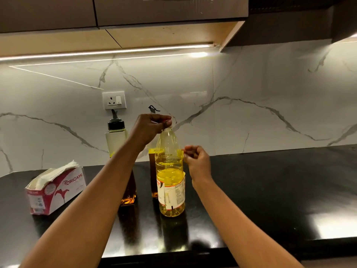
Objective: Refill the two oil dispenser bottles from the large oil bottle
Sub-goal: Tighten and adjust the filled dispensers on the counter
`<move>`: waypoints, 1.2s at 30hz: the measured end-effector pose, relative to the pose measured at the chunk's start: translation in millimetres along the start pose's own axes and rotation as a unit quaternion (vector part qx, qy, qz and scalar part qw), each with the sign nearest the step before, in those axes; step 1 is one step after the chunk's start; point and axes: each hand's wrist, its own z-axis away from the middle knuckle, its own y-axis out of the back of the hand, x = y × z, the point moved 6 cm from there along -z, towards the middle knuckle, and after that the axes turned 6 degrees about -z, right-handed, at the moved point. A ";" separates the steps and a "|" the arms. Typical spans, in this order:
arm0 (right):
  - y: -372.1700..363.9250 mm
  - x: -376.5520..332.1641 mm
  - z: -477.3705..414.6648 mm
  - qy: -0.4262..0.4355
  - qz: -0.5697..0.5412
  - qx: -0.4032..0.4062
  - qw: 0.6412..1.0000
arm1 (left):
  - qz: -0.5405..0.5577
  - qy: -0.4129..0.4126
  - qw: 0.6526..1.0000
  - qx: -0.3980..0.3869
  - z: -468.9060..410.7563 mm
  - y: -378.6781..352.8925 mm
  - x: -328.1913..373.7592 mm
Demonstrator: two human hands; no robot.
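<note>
A tissue box [56, 190] sits at 9 o'clock from the large oil bottle [170, 171] on the black countertop [270, 190]. One dispenser bottle [116, 136] stands at 10 o'clock, partly behind the forearm. The left hand [150, 128] pinches the large bottle's top. The second dispenser bottle [153, 182] stands just behind it at 11 o'clock. The right hand [197, 159], fingers curled with nothing seen in them, hovers just beside the bottle's shoulder at 3 o'clock.

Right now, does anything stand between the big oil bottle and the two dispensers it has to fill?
Nothing on the counter separates them: the left dispenser bottle and the right dispenser bottle stand just behind the large oil bottle. But their pourer tops are on, and the left hand grips the large bottle's top.
</note>
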 end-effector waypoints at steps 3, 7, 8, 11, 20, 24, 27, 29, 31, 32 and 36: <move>-26.2 -45.9 -22.2 0.096 0.028 -0.033 0.994 | -0.035 -0.009 0.999 -0.018 -1.4 1.0 2.3; -43.6 -65.9 -36.8 0.113 0.087 -0.051 0.988 | -0.027 -0.005 0.999 -0.026 -1.1 -1.0 2.8; -38.3 -61.8 -35.0 0.107 0.096 -0.050 0.988 | -0.016 0.000 1.000 -0.023 -0.3 -0.8 0.8; -9.3 -30.9 -17.1 0.077 0.128 -0.048 0.988 | 0.018 0.011 1.000 -0.007 4.5 -1.2 -4.8; 0.5 -12.6 -13.0 0.012 0.079 -0.065 0.995 | -0.117 -0.057 0.990 0.050 0.3 3.3 5.5; -34.3 -73.2 -37.1 0.108 0.067 -0.118 0.985 | -0.110 -0.052 0.992 0.011 -3.1 -0.2 8.2; -33.7 -74.8 -38.4 0.107 0.108 -0.124 0.981 | -0.063 -0.032 0.997 -0.023 -2.1 0.3 6.0; -17.1 -53.6 -27.6 0.087 0.132 -0.113 0.981 | -0.016 -0.018 0.999 -0.035 -0.2 1.6 2.0; 3.6 -19.2 -10.7 0.039 0.154 -0.107 0.981 | 0.004 -0.017 0.999 -0.039 2.0 2.3 -0.6; 11.5 -1.1 -2.4 0.008 0.161 -0.108 0.981 | 0.007 -0.018 0.999 -0.037 2.6 2.3 -1.6; 18.7 22.2 6.4 -0.054 0.127 -0.083 0.987 | 0.041 -0.015 0.999 -0.008 7.8 0.9 -7.4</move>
